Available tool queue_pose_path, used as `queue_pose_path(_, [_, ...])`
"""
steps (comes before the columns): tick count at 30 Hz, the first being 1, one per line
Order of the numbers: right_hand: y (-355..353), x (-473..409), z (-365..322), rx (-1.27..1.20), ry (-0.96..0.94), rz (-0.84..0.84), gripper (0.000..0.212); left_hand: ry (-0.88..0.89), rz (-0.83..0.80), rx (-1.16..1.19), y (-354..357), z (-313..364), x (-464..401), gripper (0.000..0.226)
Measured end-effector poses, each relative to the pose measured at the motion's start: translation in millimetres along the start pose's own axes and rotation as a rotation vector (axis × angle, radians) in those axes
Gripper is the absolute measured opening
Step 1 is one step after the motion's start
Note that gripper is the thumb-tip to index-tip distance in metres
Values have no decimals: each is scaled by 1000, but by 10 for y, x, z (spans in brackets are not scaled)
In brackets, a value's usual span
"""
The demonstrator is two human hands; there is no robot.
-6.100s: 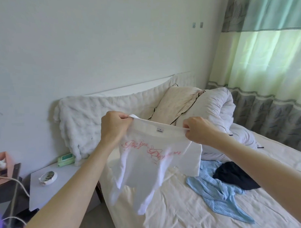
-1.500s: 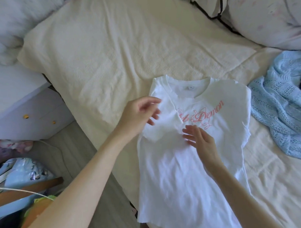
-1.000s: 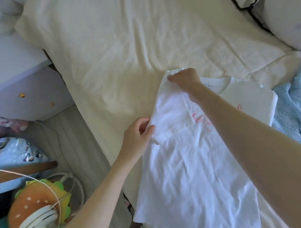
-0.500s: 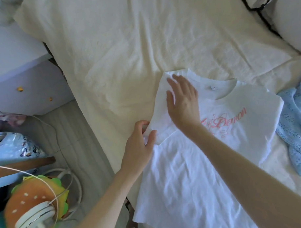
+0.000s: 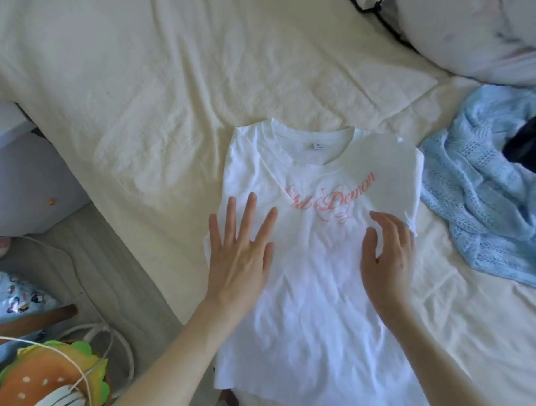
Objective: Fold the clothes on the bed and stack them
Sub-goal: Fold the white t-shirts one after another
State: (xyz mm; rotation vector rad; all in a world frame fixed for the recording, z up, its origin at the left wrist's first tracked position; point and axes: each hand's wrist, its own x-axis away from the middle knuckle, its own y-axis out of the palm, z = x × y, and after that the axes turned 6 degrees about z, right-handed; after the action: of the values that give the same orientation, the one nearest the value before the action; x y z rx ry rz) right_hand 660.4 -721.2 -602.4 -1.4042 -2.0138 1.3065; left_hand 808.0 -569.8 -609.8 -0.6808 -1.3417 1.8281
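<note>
**Flatten the folded sleeves before you fold the body**

Nearest you, the hem of the white T-shirt (image 5: 312, 292) hangs just past the edge of the bed (image 5: 136, 116), below both wrists. Draw it back up onto the mattress before you fold lengthways, or it will likely drag the cloth askew.

Your left hand (image 5: 239, 255) lies flat on the shirt's left side, fingers straight and spread, gripping nothing. Keep it so and sweep outward from the middle. Your right hand (image 5: 387, 256) is over the right side with fingers loosely bent and nothing held; whether its tips touch the cloth I cannot tell. Lay it flat too, so both palms press alike (wrinkles between your hands look shallow and should smooth with one pass).

Beyond your fingertips sits the pink lettering, then the collar with its label. Both sleeves appear tucked in over the chest, the right one covering the end of the print. Check the two side edges run parallel before bringing the hem up toward the collar.

To the right of your right hand, close beside the shirt, the blue knit garment (image 5: 479, 201) lies crumpled with a dark garment (image 5: 529, 145) past it; both are still unfolded, and no stack has begun.

Compared with half a second ago, your left hand has let go of the left sleeve's edge and spread flat, and your right hand has crossed from the left shoulder to the right side.
</note>
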Motion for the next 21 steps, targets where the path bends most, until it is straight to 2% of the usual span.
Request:
queue_pose_path(3, [-229, -24, 385, 94, 245, 75, 27, 106, -116, -59, 107, 183, -136, 57])
queue_pose_path(5, [-280, -116, 548, 52, 522, 23, 29, 91, -201, -83, 218, 245, -217, 60])
queue_pose_path(6, [-283, -191, 610, -35, 725, -46, 33, 61, -229, -96, 292, 252, -245, 62])
queue_pose_path(8, [-265, -354, 680, -410, 1151, -195, 41, 14, -257, -155, 411, 241, -263, 65])
queue_pose_path(9, [-261, -421, 696, -598, 1298, -242, 41, 5, -264, -175, 439, 241, -261, 65])
queue_pose_path(11, [-246, -535, 725, -871, 1446, -275, 35, -6, -274, -170, 445, 255, -259, 65])
queue_pose_path(13, [-272, -607, 706, -1042, 1534, -193, 18, -14, -301, -185, 446, 268, -264, 65])
queue_pose_path(15, [-306, -649, 702, -1166, 1567, 19, 10, -33, -344, -227, 466, 273, -275, 65])
queue_pose_path(17, [-334, -655, 676, -1193, 1452, 309, 18, -61, -413, -253, 464, 277, -315, 64])
queue_pose_path(19, [-339, -608, 605, -1044, 1202, 503, 23, -76, -482, -260, 448, 293, -346, 63])
queue_pose_path(21, [-327, -499, 457, -779, 802, 495, 21, -82, -523, -210, 412, 302, -370, 63])
